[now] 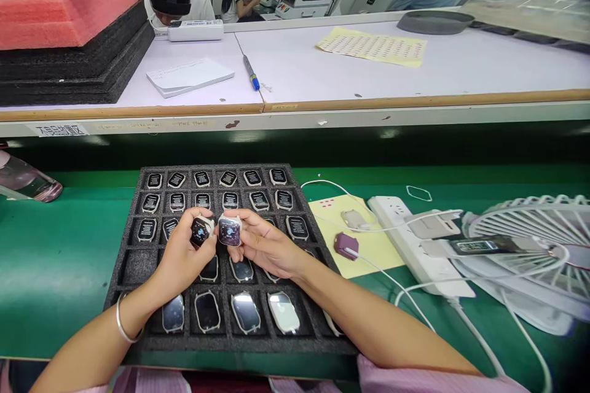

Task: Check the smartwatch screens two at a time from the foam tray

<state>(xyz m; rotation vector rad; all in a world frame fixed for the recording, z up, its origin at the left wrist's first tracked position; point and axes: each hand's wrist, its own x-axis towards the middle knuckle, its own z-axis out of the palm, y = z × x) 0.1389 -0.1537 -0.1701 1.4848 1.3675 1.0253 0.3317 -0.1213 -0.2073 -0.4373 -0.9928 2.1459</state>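
Here, left hand (pixel 182 256) hovers beside right hand (pixel 267 247).

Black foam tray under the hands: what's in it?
Tray holds smartwatches: text-marked faces in the far rows, glossy ones nearest. Compartments beneath the left hand, right hand and both forearms are at least partly covered; can't tell everything there.

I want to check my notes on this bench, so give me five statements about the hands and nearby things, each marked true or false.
1. The left hand holds a watch. True.
2. The right hand is empty. False: it holds a second watch.
3. The foam tray has watches in it. True.
4. The purple case lies on the yellow sheet. True.
5. The pen lies in the tray. False: it lies on the raised shelf.
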